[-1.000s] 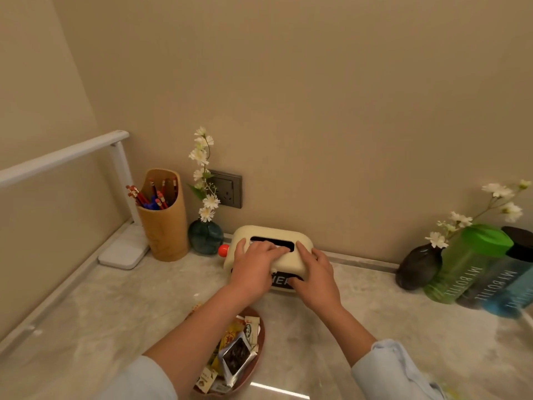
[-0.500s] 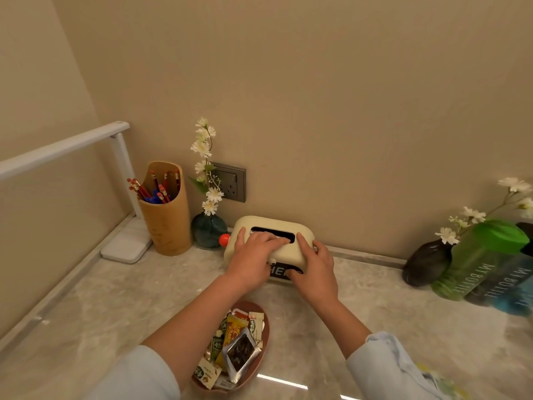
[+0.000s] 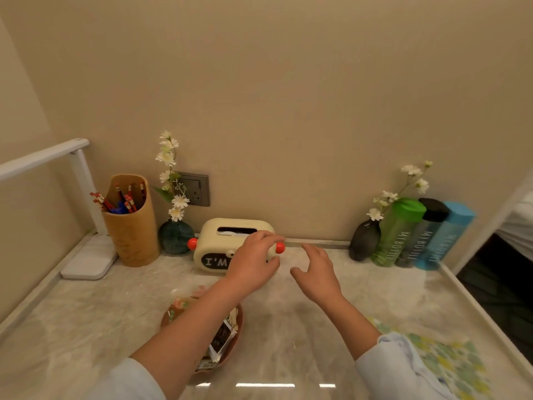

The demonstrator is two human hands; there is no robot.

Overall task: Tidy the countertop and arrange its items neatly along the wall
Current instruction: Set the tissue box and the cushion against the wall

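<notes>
Tissue box (image 3: 219,243) sits against the wall; looks light, hard plastic, best grabbed by both ends. Left hand (image 3: 253,265) rests loosely curled on it, right hand (image 3: 317,272) open, empty, above the surface (image 3: 86,313)

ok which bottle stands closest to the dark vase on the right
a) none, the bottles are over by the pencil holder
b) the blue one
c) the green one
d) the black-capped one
c: the green bottle stands right beside the dark vase, with the black-capped bottle next and the blue bottle furthest along the wall.
</notes>
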